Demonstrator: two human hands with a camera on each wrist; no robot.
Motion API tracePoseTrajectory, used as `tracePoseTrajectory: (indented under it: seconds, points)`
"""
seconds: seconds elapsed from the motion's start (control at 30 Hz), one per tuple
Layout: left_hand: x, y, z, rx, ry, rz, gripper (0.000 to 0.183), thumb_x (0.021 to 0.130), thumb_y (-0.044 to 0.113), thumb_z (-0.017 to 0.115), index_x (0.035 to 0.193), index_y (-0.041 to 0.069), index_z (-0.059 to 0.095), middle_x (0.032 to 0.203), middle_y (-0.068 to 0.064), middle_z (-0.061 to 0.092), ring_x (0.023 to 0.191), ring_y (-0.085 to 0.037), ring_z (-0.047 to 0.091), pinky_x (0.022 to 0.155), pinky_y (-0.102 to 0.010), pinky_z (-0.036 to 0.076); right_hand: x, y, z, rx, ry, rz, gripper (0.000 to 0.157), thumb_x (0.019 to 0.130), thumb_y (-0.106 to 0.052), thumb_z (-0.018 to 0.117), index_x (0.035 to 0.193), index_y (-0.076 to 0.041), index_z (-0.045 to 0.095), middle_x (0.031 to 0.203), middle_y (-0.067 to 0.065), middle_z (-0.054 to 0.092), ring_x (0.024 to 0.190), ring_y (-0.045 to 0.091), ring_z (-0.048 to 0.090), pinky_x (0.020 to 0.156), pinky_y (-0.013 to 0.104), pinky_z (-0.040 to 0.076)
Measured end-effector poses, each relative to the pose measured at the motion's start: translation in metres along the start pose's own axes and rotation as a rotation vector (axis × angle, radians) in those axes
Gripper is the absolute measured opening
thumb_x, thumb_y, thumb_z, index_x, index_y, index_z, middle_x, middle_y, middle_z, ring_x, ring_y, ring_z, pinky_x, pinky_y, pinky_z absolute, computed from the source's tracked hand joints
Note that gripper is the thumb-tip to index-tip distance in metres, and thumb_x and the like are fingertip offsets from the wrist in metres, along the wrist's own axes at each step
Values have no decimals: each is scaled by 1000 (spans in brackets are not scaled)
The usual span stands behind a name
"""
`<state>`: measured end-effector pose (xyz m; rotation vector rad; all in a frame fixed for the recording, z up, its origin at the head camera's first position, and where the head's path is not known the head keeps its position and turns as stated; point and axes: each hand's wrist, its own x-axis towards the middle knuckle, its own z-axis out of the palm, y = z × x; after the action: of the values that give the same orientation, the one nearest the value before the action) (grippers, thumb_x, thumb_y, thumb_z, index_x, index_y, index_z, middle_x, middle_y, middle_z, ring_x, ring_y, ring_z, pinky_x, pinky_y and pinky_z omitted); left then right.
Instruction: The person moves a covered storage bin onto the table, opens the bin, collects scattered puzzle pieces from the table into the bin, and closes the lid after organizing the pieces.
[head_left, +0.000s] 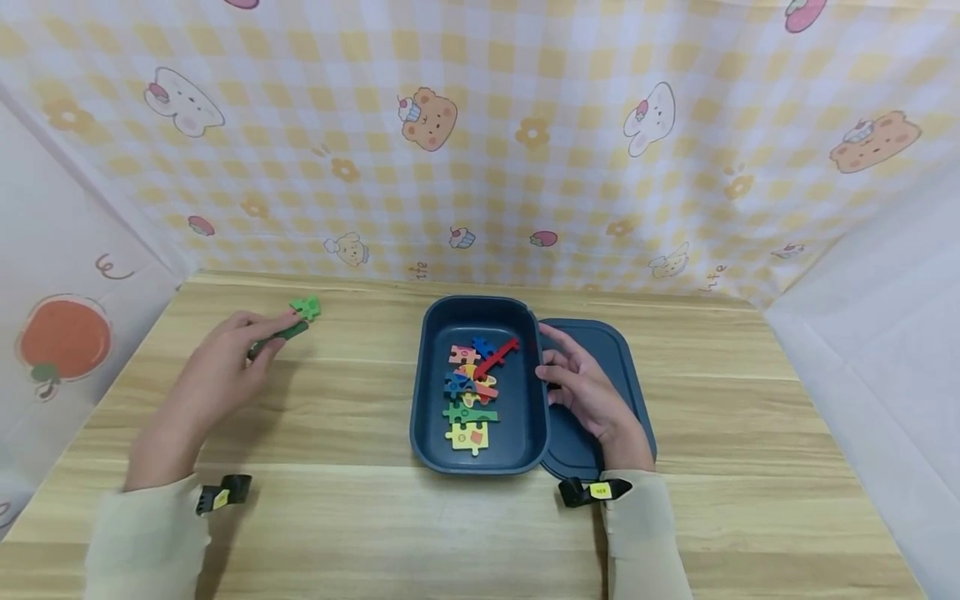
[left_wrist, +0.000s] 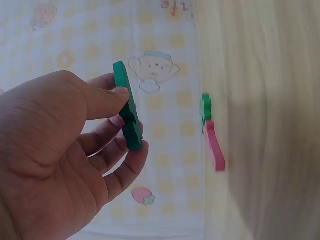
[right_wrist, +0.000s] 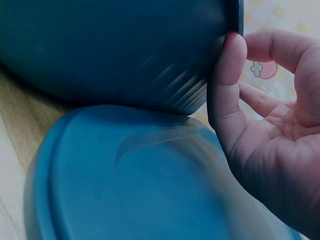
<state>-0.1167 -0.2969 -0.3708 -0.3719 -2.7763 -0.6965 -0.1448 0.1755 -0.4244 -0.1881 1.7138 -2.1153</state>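
In the head view my left hand [head_left: 228, 358] is raised at the left of the table, pinching a dark green puzzle piece [left_wrist: 128, 107] between thumb and fingers. Just beyond its fingertips lies a light green puzzle piece [head_left: 306, 307]. A pink puzzle piece [left_wrist: 215, 147] touches that piece in the left wrist view. My right hand [head_left: 588, 387] rests against the right side of a dark blue box [head_left: 517, 425], thumb tip at the rim and the other fingers loosely bent. Several coloured puzzle pieces [head_left: 468, 412] lie inside the box, partly overlapping.
A dark blue lid [head_left: 611, 358] lies on the wooden table [head_left: 322, 517], right of the box and partly under my right hand. Behind the table hangs a yellow checked curtain [head_left: 480, 183] with cartoon prints. White cloth [head_left: 885, 275] borders the right side.
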Motion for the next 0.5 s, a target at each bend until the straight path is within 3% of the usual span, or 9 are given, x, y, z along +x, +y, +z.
tracePoseTrajectory:
  seconds: [0.2, 0.4, 0.5]
  points:
    - [6, 16, 5, -35, 12, 34, 38, 100, -1, 67, 138, 6, 70, 114, -20, 70, 89, -26, 60, 71, -30, 46, 0, -1, 0, -12, 14, 3, 72, 105, -1, 56, 168, -15, 25, 102, -6, 63, 77, 4, 63, 62, 18, 56]
    - [8, 27, 8, -68, -26, 16, 34, 101, 1, 68, 134, 8, 70, 116, -22, 69, 95, -33, 62, 77, -44, 50, 0, 0, 0, -13, 13, 3, 72, 105, -2, 57, 168, -15, 25, 102, -6, 63, 76, 4, 63, 62, 18, 57]
    - [9, 33, 9, -72, -41, 26, 32, 100, 2, 69, 131, 11, 72, 114, -18, 69, 95, -31, 61, 77, -42, 49, 0, 0, 0, -9, 11, 3, 72, 105, -2, 57, 168, -15, 25, 102, -6, 63, 76, 4, 63, 62, 19, 57]
